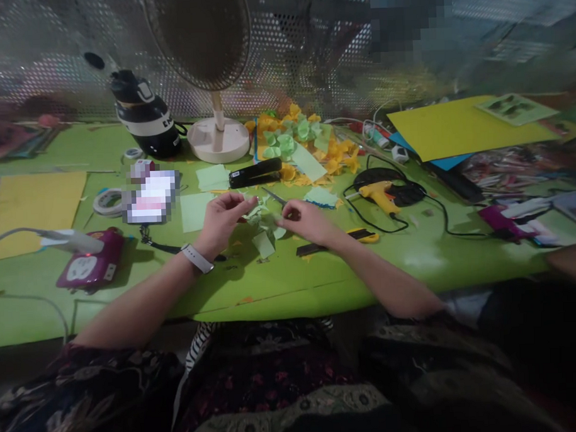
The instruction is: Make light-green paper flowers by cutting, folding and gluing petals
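My left hand (226, 219), with a white band on its wrist, is closed in a pinch on a small piece of light green paper (254, 211). Opposite it, my right hand (308, 220) has its fingers curled round scissors (274, 195). Only their slim grey blade shows, pointing up and left; the handles are hidden by the fingers. Beneath both hands lie light green paper scraps (264, 244). A yellow and black box cutter (363, 235) lies under my right wrist. Just beyond the hands sits a black stapler (255, 173).
Orange and green paper flowers (309, 143) are heaped at the back, beside a fan (219, 143) and a dark bottle (150, 123). A yellow glue gun (380, 195) with its cord lies right. Left are a phone (152, 195), tape roll (108, 202) and purple power strip (91, 260).
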